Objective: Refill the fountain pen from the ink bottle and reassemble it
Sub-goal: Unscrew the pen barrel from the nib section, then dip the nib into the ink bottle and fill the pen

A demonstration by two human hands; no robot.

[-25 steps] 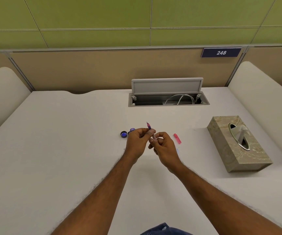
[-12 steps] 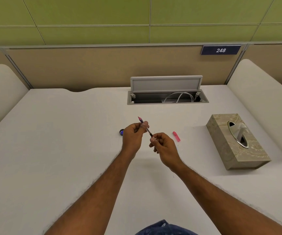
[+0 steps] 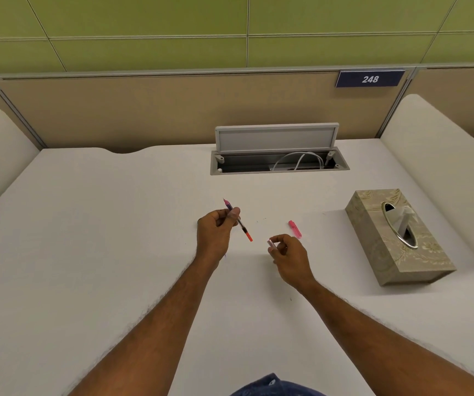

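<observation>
One piece of writing reads clearly on my feed: the white number 248 on a dark blue plate fixed to the top of the beige partition behind the desk.

Of containers I count two. A beige patterned tissue box lies at the right of the desk, and a white tissue stands up through its metal-rimmed oval slot. At the back, a recessed cable hatch has its grey lid raised, with a white cable looped inside.

Both hands are held above the middle of the desk, apart from each other. My view shows the left hand clenched round the middle of the slim pen section. Its pink tip points up and away, and its orange-red end slants down toward the right hand. That hand pinches a short, pale pinkish tube, which I take for the barrel, between thumb and forefinger. A pink cap lies on the desk just beyond the right hand.
</observation>
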